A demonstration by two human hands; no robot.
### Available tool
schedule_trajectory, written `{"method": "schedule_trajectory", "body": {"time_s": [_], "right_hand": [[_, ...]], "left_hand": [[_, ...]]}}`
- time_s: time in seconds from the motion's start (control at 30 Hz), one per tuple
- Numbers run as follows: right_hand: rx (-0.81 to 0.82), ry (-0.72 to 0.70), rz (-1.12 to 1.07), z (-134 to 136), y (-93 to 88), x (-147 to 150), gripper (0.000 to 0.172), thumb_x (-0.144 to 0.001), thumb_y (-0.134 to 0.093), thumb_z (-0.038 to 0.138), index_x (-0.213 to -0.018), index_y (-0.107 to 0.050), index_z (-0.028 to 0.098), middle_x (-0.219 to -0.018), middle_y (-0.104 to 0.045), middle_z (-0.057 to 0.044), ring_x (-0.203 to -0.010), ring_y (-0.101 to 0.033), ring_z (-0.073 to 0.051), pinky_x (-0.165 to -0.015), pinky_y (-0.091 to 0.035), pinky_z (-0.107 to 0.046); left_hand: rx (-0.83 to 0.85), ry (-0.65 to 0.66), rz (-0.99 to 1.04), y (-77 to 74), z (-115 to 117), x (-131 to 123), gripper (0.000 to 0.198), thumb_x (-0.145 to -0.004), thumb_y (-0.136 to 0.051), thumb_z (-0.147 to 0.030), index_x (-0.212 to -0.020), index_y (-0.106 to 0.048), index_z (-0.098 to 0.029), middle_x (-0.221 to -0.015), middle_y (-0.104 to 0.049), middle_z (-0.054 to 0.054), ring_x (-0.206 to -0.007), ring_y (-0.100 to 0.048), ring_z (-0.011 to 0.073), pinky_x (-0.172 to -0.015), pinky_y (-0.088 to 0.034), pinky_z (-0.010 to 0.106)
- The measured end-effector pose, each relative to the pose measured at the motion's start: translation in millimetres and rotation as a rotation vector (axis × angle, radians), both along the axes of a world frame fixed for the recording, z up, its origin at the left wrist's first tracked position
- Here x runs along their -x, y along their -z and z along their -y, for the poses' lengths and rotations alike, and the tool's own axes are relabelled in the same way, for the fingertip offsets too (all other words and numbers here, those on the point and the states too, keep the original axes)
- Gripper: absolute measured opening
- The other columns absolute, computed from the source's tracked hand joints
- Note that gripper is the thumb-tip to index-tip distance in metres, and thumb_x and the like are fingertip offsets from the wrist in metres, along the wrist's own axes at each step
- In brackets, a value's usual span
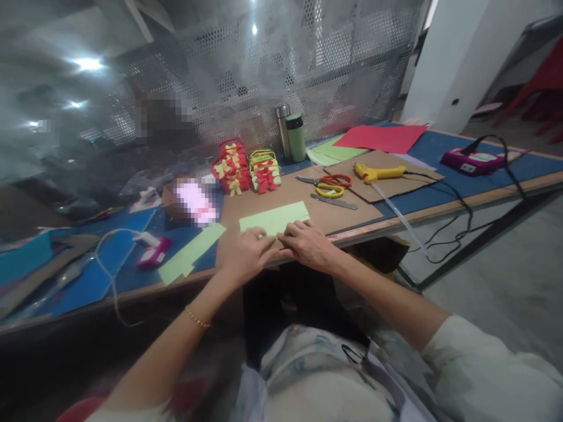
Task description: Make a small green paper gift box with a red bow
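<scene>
A light green sheet of paper (276, 215) lies on a brown cardboard mat (303, 190) at the table's front edge. My left hand (248, 253) is closed at the sheet's near edge, thumb and fingers pinching the paper at its left half. Beside it, my right hand (305, 245) grips the same near edge with curled fingers, its thumb close to the left one. The bottom edge of the paper is hidden under my fingers. To the left rests another light green paper strip (191, 252) with a small tab at its lower end.
Red-handled scissors (338, 179), yellow-handled scissors (329, 191) and a knife-like blade (336, 203) lie beyond my right hand. Right of them is a yellow glue gun (380, 172). Paper bow crafts (233, 167), a green bottle (296, 140), red paper (382, 138) and a purple power strip (472, 159) stand farther back.
</scene>
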State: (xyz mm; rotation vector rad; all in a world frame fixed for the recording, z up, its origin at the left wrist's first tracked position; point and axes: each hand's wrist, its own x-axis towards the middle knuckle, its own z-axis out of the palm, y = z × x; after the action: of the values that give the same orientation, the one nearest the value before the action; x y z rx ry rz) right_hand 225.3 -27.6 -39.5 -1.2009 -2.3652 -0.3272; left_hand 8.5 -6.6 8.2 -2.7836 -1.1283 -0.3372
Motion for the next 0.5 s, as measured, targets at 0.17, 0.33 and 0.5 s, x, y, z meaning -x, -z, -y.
{"method": "schedule_trajectory", "body": {"time_s": [0.17, 0.33, 0.5], "right_hand": [[-0.005, 0.001, 0.042, 2, 0.2, -10, 0.037, -0.102, -0.054, 0.048, -0.121, -0.069, 0.02, -0.103, -0.063, -0.009, -0.096, -0.051, -0.024, -0.083, -0.032, -0.036], [-0.015, 0.079, -0.008, 10, 1.4, -57, 0.027, -0.103, -0.055, 0.04, -0.113, -0.074, 0.023, -0.098, -0.066, -0.008, -0.093, -0.052, -0.022, -0.086, -0.032, -0.035], [0.038, 0.16, -0.121, 8, -26.1, -76, 0.043, -0.105, -0.048, 0.04, -0.081, -0.076, 0.017, -0.086, -0.067, -0.009, -0.084, -0.055, -0.02, -0.081, -0.037, -0.033]], "left_hand": [[-0.002, 0.001, 0.072, 21.2, -2, 3, 0.037, -0.103, -0.048, -0.041, -0.124, -0.072, -0.023, -0.111, -0.071, 0.011, -0.108, -0.061, 0.0261, -0.096, -0.041, 0.043], [-0.049, 0.044, 0.068, 29.5, -5, 10, 0.044, -0.102, -0.049, -0.048, -0.131, -0.069, -0.022, -0.114, -0.069, 0.012, -0.107, -0.058, 0.0287, -0.095, -0.04, 0.045], [-0.159, 0.066, 0.054, 33.0, -4, 8, 0.048, -0.098, -0.053, -0.053, -0.13, -0.069, -0.02, -0.113, -0.069, 0.013, -0.102, -0.055, 0.031, -0.091, -0.04, 0.045]]}}
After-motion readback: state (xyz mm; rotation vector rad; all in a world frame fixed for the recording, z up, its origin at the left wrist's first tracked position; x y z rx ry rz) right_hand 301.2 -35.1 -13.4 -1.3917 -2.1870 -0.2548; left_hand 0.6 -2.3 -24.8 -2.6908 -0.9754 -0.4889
